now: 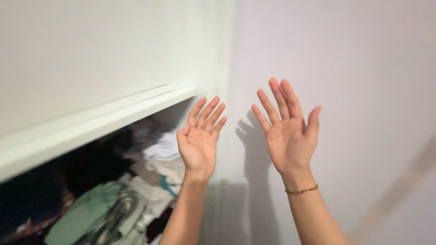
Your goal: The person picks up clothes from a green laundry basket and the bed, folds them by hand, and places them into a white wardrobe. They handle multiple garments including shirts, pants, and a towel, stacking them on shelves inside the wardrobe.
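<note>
Left hand (198, 144) and right hand (289, 136) raised, empty; clothes (136, 190) (blurred) cut off below.

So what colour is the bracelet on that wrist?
Gold: the bracelet on the right wrist, seen in the head view.

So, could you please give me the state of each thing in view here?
left hand: raised, open, palm up, holding nothing
right hand: raised, open, fingers spread, empty
closet shelf: open-fronted
folded clothes: piled loosely, untouched
bracelet: on right wrist
</note>
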